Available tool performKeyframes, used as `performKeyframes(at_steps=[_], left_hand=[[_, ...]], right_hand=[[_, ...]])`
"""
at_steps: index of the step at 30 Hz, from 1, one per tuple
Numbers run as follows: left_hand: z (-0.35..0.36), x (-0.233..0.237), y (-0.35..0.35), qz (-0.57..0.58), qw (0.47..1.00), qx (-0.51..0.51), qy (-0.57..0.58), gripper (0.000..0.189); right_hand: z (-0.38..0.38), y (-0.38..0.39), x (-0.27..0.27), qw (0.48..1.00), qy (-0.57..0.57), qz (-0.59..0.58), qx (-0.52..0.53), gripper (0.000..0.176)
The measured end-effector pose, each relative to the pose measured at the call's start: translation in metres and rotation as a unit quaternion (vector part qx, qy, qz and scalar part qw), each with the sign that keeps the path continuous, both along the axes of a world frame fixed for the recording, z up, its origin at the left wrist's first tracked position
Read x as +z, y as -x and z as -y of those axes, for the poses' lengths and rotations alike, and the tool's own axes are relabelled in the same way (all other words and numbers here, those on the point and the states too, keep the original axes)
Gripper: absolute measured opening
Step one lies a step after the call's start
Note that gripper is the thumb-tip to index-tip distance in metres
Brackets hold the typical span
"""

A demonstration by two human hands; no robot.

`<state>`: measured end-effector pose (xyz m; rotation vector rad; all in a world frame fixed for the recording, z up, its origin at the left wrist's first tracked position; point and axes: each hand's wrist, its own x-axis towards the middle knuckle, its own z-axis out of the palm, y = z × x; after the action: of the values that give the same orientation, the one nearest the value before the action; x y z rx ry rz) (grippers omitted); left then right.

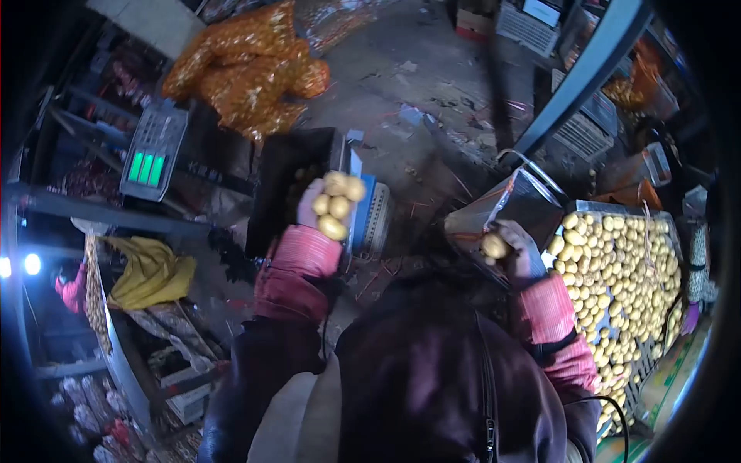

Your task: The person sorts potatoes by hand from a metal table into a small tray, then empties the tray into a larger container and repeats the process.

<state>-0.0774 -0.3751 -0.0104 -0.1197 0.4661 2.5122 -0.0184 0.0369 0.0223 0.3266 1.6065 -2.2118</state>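
Several yellow potatoes [337,202] lie in a cluster in my left hand [309,204], at the right edge of a dark box [279,166]. A blue device [372,216] is just right of them. My right hand [519,245] is curled around a potato [495,246] at the mouth of a dark metal chute [513,204]. Beside that hand, a sloping rack [583,207] bears many potatoes [617,262]. Pink sleeves cover both my wrists.
Orange net sacks [247,65] lie at the upper left, near a scale display [153,150] with green lit digits. A blue metal post [583,77] slants across the upper right, near plastic crates [583,133]. A person in pink [71,287] is at far left.
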Motion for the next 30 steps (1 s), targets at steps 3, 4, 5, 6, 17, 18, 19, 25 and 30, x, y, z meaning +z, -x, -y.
performKeyframes(at_steps=[3,4,5,6,17,18,19,25,30], left_hand=[[0.069,-0.012,-0.021,0.079,0.983,0.141,0.091,0.023],[0.084,-0.024,-0.027,0.094,0.934,0.237,0.251,0.024],[0.088,-0.031,-0.037,0.18,0.862,0.371,0.295,0.042],[0.097,-0.039,-0.049,0.239,0.809,0.379,0.381,0.046],[0.074,-0.131,-0.084,-0.104,0.307,0.222,0.919,0.054],[0.036,-0.119,-0.08,-0.181,0.277,0.238,0.913,0.052],[0.006,-0.111,-0.069,-0.231,0.325,0.218,0.891,0.051],[-0.182,-0.044,-0.011,-0.591,0.421,0.07,0.685,0.05],[-0.341,-0.008,-0.052,-0.813,0.421,-0.124,0.382,0.058]], right_hand=[[0.064,0.03,0.02,0.981,0.159,-0.051,0.097,0.052],[0.085,0.039,0.051,0.975,0.159,-0.057,0.143,0.056],[0.105,0.043,0.061,0.969,0.177,-0.075,0.154,0.057],[0.116,0.043,0.067,0.963,0.196,-0.091,0.163,0.058],[-0.023,-0.027,0.003,0.98,0.006,-0.108,-0.164,0.041],[-0.045,-0.049,0.006,0.965,-0.049,-0.11,-0.235,0.039],[-0.054,-0.07,0.021,0.947,-0.054,-0.136,-0.285,0.037],[-0.089,-0.189,0.003,0.812,-0.164,-0.011,-0.561,0.032],[-0.093,-0.277,-0.054,0.756,-0.231,0.003,-0.612,0.031]])
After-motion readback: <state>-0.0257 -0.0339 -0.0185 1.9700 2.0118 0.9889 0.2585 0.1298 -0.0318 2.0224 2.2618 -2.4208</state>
